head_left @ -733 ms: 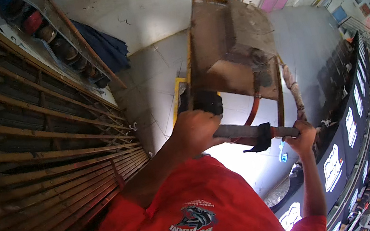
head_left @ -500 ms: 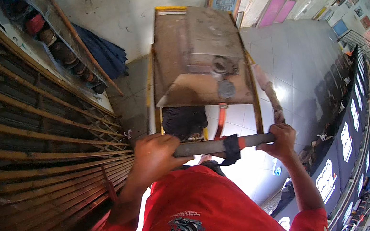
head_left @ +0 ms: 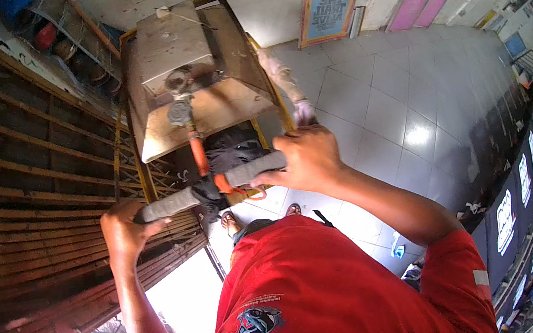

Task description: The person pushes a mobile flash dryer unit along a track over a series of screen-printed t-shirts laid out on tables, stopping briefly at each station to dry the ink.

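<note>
A handle bar wrapped in grey padding (head_left: 178,204) runs across in front of me, its right end higher in the picture. My left hand (head_left: 125,232) is closed round its left end, and my right hand (head_left: 307,158) grips the other end. Black cloth and an orange band are wound about its middle. From there an orange rod (head_left: 198,153) leads to a round metal fitting (head_left: 180,112) on a boxy metal machine (head_left: 174,45). The machine has a broad, stained plate (head_left: 202,112) at its near side. A dark cloth bundle (head_left: 235,147) lies beneath, partly hidden.
A folding metal gate (head_left: 41,195) stands close on the left. Framed panels (head_left: 330,8) lean on the far wall. Dark printed panels (head_left: 508,215) line the right side, beyond the grey tiled floor (head_left: 367,98). A cloth-wrapped post (head_left: 281,73) stands beside the machine.
Both hands have shifted left with the bar, which has turned from nearly level to slanting up at its right end. The machine now appears farther left, as the view has shifted too.
</note>
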`<move>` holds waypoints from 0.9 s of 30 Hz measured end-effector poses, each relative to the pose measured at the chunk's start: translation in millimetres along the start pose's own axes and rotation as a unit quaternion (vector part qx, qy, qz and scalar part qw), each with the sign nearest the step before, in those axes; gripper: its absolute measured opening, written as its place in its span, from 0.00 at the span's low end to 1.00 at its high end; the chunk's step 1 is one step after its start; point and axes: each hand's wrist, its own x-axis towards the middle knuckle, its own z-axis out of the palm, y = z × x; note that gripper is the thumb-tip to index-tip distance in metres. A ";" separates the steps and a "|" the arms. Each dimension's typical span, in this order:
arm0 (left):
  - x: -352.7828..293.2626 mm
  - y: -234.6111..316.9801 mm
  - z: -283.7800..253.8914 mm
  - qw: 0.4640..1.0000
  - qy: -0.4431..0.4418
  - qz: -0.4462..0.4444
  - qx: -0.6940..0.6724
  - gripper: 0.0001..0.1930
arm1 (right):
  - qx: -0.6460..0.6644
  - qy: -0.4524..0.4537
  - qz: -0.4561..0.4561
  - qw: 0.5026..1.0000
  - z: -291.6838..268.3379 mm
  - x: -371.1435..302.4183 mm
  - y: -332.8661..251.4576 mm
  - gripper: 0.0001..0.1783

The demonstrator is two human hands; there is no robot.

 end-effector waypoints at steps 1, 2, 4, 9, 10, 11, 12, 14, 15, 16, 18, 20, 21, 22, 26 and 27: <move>0.1 -4.5 -0.7 1.000 0.020 0.002 -0.003 0.24 | 0.007 0.009 -0.008 1.000 1.6 5.1 -5.1 0.36; 0.0 -10.9 -2.3 0.999 0.039 0.004 -0.006 0.24 | 0.008 0.005 -0.011 1.000 2.1 9.1 -11.0 0.36; -6.2 -25.6 -9.5 0.999 0.011 -0.036 0.029 0.25 | 0.011 -0.010 -0.022 1.000 5.5 15.3 -22.7 0.36; -3.8 -56.6 -9.0 0.998 0.052 -0.036 -0.020 0.24 | 0.045 -0.013 -0.014 0.999 13.7 21.2 -40.0 0.35; -1.6 -60.0 -7.4 0.998 0.055 -0.025 -0.013 0.23 | 0.055 -0.006 -0.021 0.998 16.6 21.1 -40.9 0.34; -2.5 -68.4 -6.4 0.997 0.043 -0.061 -0.029 0.23 | 0.063 0.000 -0.027 0.998 20.7 21.2 -41.5 0.33; -4.8 -74.2 -6.6 0.997 0.045 -0.059 -0.020 0.23 | 0.074 0.007 -0.033 0.997 23.9 21.1 -42.6 0.33; -5.2 -83.6 -7.5 0.997 0.051 -0.050 -0.003 0.24 | 0.083 0.003 -0.040 0.996 24.0 23.1 -44.5 0.31; -5.6 -85.2 -6.6 0.998 0.058 -0.033 -0.012 0.24 | 0.094 0.012 -0.047 0.994 28.7 23.9 -44.0 0.31; -6.3 -85.2 -6.2 0.998 0.052 -0.041 -0.020 0.23 | 0.104 0.022 -0.055 0.993 32.3 24.2 -43.3 0.30; -6.2 -82.3 -7.3 0.997 0.041 -0.058 -0.033 0.23 | 0.110 0.022 -0.049 0.992 36.2 24.2 -42.1 0.31; -3.7 -84.0 -4.3 0.998 0.046 -0.049 -0.013 0.22 | 0.107 0.034 -0.049 0.992 37.1 25.2 -41.4 0.31; -3.9 -92.1 -3.6 0.998 0.043 -0.048 -0.015 0.22 | 0.108 0.040 -0.052 0.992 36.4 25.0 -40.9 0.31; -2.9 -94.8 -1.9 0.998 0.040 -0.046 -0.018 0.21 | 0.111 0.058 -0.056 0.991 38.5 24.5 -40.2 0.31; -4.2 -90.4 -0.9 0.998 0.041 -0.039 -0.015 0.22 | 0.122 0.052 -0.065 0.989 40.8 22.0 -39.9 0.30; -4.7 -91.1 0.2 0.999 0.041 -0.011 0.012 0.24 | 0.121 0.072 -0.079 0.987 44.9 20.5 -39.9 0.29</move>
